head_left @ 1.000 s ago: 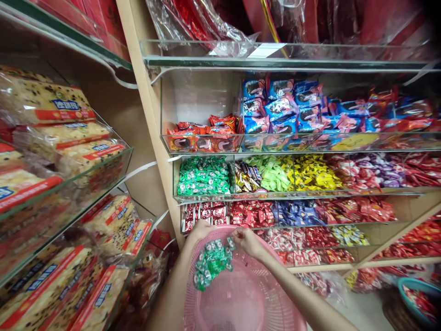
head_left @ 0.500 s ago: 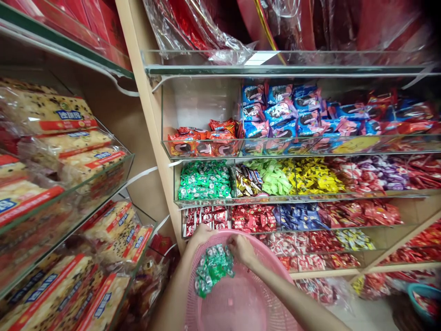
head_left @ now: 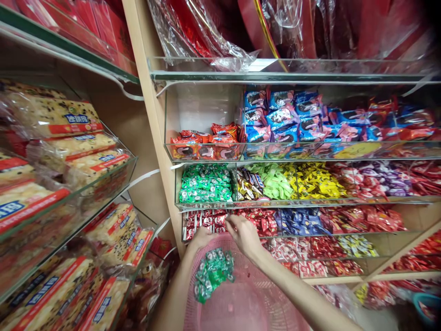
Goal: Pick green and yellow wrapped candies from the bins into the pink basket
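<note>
My left hand (head_left: 202, 238) grips the far left rim of a pink plastic basket (head_left: 275, 294). Inside it, against the left wall, lies a heap of green-wrapped candies (head_left: 213, 271). Just above the far rim is my right hand (head_left: 244, 233), its fingers curled together in front of the lowest glass-fronted bins. Whatever those fingers hold, if anything, is hidden. The hand is closest to red-and-white wrapped candies (head_left: 206, 219) and red-wrapped candies (head_left: 258, 220). One shelf higher sits a bin of more green candies (head_left: 206, 183).
Packaged rice-cracker bars (head_left: 65, 115) fill glass shelves on the left, beside a wooden upright (head_left: 148, 105). Blue snack packets (head_left: 282, 112) and yellow candies (head_left: 317, 179) stand on shelves ahead. A blue tub (head_left: 427, 305) is at lower right.
My right hand has risen from inside the basket's far edge to above the rim, by the bins. My left hand stays on the rim. The view has tilted up slightly.
</note>
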{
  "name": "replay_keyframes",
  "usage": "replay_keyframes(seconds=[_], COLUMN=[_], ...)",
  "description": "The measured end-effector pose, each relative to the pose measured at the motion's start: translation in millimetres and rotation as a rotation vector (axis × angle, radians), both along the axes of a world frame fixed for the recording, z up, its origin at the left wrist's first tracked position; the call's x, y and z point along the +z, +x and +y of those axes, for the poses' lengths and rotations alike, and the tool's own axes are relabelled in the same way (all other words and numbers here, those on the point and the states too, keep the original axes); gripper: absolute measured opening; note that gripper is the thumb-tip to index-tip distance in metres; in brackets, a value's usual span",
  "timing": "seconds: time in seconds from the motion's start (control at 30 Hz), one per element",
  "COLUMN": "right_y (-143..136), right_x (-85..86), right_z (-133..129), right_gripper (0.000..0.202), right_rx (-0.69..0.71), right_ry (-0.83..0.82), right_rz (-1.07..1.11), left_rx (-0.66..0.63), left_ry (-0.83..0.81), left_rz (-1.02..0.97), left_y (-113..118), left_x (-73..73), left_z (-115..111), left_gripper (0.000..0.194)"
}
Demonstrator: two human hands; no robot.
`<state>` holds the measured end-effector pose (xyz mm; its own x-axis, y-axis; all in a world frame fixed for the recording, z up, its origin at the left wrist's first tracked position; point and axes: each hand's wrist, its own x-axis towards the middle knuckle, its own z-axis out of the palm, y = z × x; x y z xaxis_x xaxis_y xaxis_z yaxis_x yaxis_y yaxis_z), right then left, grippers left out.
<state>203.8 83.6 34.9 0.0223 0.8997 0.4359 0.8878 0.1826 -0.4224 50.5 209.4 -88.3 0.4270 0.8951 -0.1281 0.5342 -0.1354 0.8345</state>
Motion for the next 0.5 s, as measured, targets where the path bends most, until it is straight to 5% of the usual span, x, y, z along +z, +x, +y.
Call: replay_keyframes(seconds=[0.2, 0.5], right_y=[7, 3], right_x=[79.0, 103.7], right_z=[33, 53], right_gripper=[0.019, 0.018], right_rx=[0.022, -0.01], right_ry=[0.181, -0.08], right_rz=[-0.481, -0.755], left_rx=[-0.004, 0.013], left_ry=[-0.044, -0.018], left_rz=[-0.014, 0.063], left_y=[-1, -1], left_x=[-5.5, 1.8], left_z=[2, 1], left_gripper=[0.047, 0.044])
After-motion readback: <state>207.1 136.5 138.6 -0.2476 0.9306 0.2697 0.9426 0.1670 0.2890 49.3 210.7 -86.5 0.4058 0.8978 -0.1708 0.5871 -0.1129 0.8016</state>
